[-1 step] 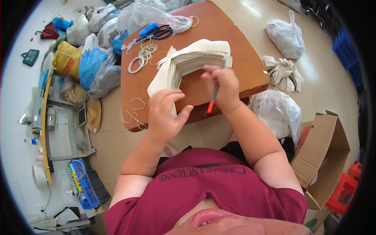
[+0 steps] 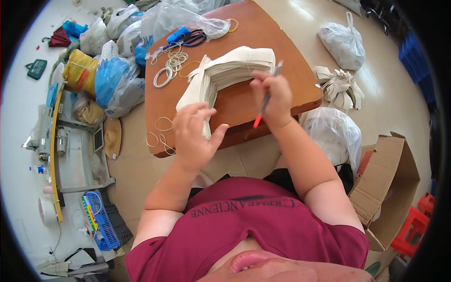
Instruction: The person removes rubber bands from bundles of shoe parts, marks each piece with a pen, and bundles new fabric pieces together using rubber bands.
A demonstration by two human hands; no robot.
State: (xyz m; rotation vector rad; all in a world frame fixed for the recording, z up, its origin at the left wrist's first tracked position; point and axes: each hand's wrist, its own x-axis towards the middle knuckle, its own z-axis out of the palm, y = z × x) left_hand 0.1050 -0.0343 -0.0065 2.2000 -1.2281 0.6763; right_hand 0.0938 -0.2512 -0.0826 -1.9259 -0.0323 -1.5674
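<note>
A curved stack of cream fabric pieces (image 2: 230, 66) lies on the brown wooden table (image 2: 286, 61). A fabric strip is knotted around it at its bend, and a thin band goes around its right part. My left hand (image 2: 195, 136) is at the stack's near left end, thumb and fingers spread; whether it presses on the fabric cannot be made out. My right hand (image 2: 274, 98) is closed around a slim grey tool with a red end (image 2: 259, 117), just off the stack's right end. The tool's pale tip points away from me, its red end toward me; its exact kind is unclear.
Loose elastic bands (image 2: 177, 60), a white ring (image 2: 163, 77) and dark-handled scissors (image 2: 195, 38) lie on the table. Filled bags (image 2: 117, 84) crowd its left side. At right are a tied fabric bundle (image 2: 343, 89), plastic bags (image 2: 333, 136) and an open cardboard box (image 2: 380, 183).
My right hand has shifted slightly right with the slim tool, whose tip now stands clear of the stack's right end. My left hand and the stack have moved only a little.
</note>
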